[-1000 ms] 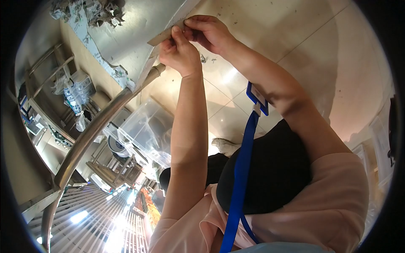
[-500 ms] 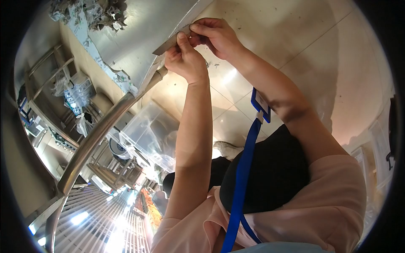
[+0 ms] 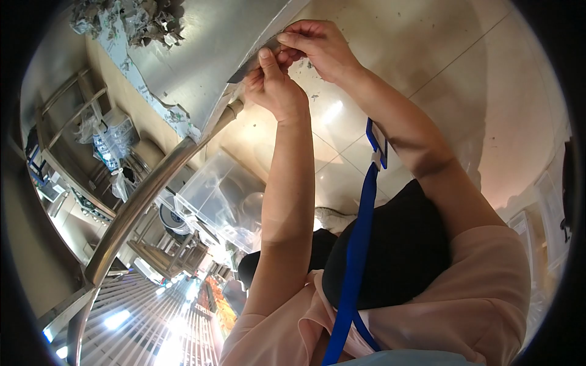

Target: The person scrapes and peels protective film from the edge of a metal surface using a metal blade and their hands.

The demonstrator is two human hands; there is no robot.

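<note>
A thin, flat grey strip (image 3: 245,68), metal-looking, is held along the edge of a steel sheet-topped surface (image 3: 207,46). My left hand (image 3: 278,90) pinches its nearer part, thumb on top and fingers curled beneath. Farther along, my right hand (image 3: 322,51) grips the other end between thumb and fingers. Both hands hide part of the strip, and I cannot tell whether it touches the surface's edge. On the surface lies a heap of crumpled, torn grey-white scraps (image 3: 149,24), beside a band of peeling printed film (image 3: 131,70).
A curved metal rail (image 3: 143,192) runs below the surface. Clear plastic bins (image 3: 223,189) stand beneath, near a metal rack (image 3: 73,146) with bagged items. Small dark scraps dot the tiled floor (image 3: 452,55). A badge on a blue lanyard (image 3: 360,226) hangs before me.
Both hands have shifted slightly to the right with the strip still between them. The strip's visible face looks darker and its tilt has changed a little. The badge has swung slightly.
</note>
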